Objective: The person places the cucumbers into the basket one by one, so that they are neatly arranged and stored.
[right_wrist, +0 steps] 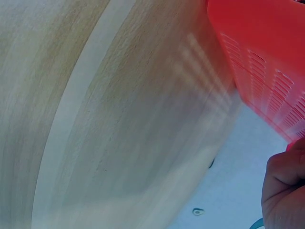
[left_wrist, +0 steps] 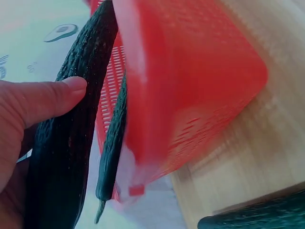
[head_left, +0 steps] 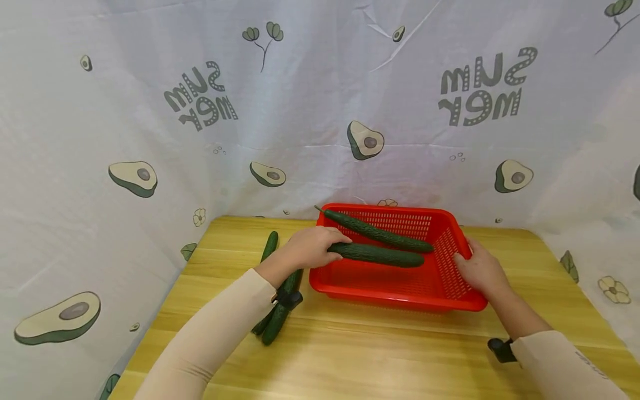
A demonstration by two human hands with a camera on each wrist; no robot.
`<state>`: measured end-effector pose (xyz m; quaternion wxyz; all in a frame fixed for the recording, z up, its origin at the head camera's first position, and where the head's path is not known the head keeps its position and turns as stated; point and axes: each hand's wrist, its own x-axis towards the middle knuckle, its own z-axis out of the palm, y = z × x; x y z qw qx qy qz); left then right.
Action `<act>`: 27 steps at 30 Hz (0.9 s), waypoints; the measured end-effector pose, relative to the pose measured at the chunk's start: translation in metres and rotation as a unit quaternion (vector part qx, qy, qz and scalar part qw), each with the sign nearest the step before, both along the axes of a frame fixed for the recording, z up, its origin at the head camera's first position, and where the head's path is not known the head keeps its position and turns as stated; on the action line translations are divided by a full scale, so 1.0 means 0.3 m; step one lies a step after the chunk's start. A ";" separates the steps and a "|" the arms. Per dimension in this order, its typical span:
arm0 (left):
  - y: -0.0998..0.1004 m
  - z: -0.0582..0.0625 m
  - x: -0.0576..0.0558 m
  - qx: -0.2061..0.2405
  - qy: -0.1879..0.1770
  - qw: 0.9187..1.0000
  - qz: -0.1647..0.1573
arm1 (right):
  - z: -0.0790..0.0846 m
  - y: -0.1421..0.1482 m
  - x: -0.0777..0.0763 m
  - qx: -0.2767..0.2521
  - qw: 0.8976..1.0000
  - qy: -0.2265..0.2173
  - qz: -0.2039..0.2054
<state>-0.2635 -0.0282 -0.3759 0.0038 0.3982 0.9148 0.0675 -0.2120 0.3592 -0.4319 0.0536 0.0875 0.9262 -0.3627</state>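
Observation:
A red plastic basket (head_left: 395, 297) stands on the wooden table (head_left: 380, 355) and holds two long dark green cucumbers. My left hand (head_left: 325, 247) grips the left end of the nearer cucumber (head_left: 385, 255), which lies across the basket's left rim. In the left wrist view the thumb (left_wrist: 52, 98) presses on that cucumber (left_wrist: 62, 157). The farther cucumber (head_left: 380, 233) lies slanted behind it and also shows beside the basket wall (left_wrist: 190, 86). My right hand (head_left: 472, 264) holds the basket's right rim, and its knuckles (right_wrist: 286, 191) show next to the basket (right_wrist: 267, 62).
More cucumbers (head_left: 277, 319) lie on the table left of the basket, partly under my left forearm; one (head_left: 270, 244) points toward the back. A white cloth printed with avocados (head_left: 300, 111) walls in the table at the back and sides.

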 end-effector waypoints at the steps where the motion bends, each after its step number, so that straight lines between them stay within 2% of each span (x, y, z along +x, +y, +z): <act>1: 0.014 0.003 -0.010 -0.008 0.001 1.000 -0.003 | 0.001 0.000 0.001 -0.001 1.000 0.002 -0.001; 8: 0.113 0.007 -0.074 -0.041 -0.029 0.999 -0.007 | 0.003 0.003 0.011 -0.008 1.000 -0.004 -0.006; 13: 0.169 -0.001 -0.113 -0.064 -0.036 0.997 -0.004 | 0.003 0.002 0.019 -0.016 1.000 -0.008 -0.012; 18: 0.187 0.000 -0.140 -0.079 -0.051 0.996 0.008 | 0.004 -0.004 0.021 -0.018 1.000 -0.006 -0.017; 23: 0.190 0.010 -0.150 -0.079 -0.064 0.995 0.009 | 0.006 -0.010 0.023 -0.011 1.000 -0.005 -0.017; 27: 0.206 0.001 -0.157 -0.076 -0.058 0.995 0.009 | 0.004 -0.013 0.022 -0.008 1.000 -0.005 -0.016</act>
